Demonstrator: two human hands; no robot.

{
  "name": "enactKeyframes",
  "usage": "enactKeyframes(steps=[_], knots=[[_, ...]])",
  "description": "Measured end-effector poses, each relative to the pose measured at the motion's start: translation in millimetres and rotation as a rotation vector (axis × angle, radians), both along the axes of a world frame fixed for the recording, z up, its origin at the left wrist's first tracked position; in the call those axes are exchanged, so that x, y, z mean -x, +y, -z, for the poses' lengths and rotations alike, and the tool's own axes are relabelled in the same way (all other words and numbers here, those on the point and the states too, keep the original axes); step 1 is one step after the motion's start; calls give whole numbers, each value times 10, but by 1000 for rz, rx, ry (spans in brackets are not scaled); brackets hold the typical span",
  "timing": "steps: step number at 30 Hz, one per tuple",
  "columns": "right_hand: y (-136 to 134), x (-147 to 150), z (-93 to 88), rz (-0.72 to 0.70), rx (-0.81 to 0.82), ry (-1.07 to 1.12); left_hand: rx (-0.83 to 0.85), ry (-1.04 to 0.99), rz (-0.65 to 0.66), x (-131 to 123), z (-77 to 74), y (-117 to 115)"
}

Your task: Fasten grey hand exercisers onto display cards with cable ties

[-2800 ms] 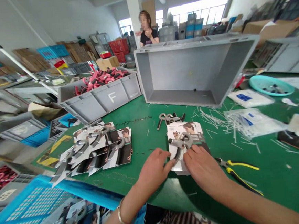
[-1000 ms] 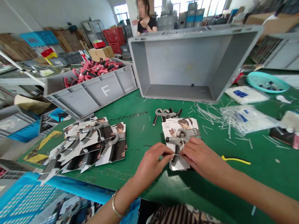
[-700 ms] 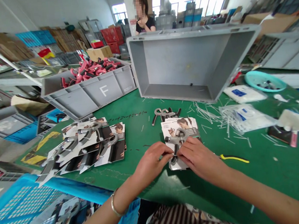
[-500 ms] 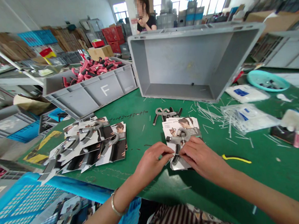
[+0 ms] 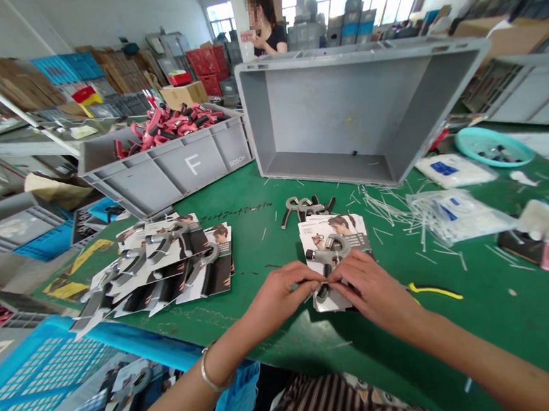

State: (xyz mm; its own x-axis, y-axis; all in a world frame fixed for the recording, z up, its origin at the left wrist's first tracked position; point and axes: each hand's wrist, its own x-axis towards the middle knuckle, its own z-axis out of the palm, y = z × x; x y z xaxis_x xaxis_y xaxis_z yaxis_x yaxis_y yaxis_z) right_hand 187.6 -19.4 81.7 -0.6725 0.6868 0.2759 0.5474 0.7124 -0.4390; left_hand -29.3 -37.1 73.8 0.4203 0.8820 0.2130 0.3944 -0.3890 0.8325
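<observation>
Broadly: green rubber-matted bench (image 5: 249,191) underlies all; ribbed grey plastic crate (image 5: 328,109) tipped on edge, open side toward viewer. Beside it, lettered grey crate (image 5: 190,168) heaped with pink-and-black grippers. Centre: stack of glossy printed cards (image 5: 336,229) on mat, grey-and-black hand gripper (image 5: 329,258) lying on top. Left hand (image 5: 282,300), right hand (image 5: 373,289) together, fingers clamped on gripper's ridged black handle. Thin white plastic offcuts (image 5: 383,206) scattered to right.
</observation>
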Motion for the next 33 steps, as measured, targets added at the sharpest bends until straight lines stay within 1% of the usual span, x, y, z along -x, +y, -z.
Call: enactKeyframes(steps=[2,4,7,11,14,16,18,20,23,25,28,29,30,31,33], knots=[[3,19,17,36,29,7,28,-24,-39,-28,-5,-10],[7,50,27,78,53,16,55,-24,-104,-76,-13,-25],[20,84,36,73,70,35,111,-61,-172,-122,-36,-28],[27,55,65,33,59,71,213,-257,-269,-80,-58,-1],[6,33,86,56,78,117,254,-344,-268,-72,-5,-50],[-13,44,90,75,107,158,202,-272,-248,-114,86,-135],[-20,66,92,72,151,215,75,-123,-259,-169,216,-231],[-8,85,107,38,217,277,-66,10,-298,-204,360,-293],[37,99,159,-47,302,349,-211,96,-351,-193,535,-285],[61,106,195,-96,308,376,-261,117,-379,-168,600,-235],[42,44,240,-139,268,366,-250,109,-387,-143,612,-182],[18,-29,268,-117,243,354,-221,85,-383,-131,594,-183],[-13,-142,312,-59,210,341,-178,46,-384,-109,565,-196],[-52,-301,378,34,168,314,-120,-13,-395,-75,527,-217],[-150,-739,573,288,56,214,48,-190,-452,27,430,-271]])
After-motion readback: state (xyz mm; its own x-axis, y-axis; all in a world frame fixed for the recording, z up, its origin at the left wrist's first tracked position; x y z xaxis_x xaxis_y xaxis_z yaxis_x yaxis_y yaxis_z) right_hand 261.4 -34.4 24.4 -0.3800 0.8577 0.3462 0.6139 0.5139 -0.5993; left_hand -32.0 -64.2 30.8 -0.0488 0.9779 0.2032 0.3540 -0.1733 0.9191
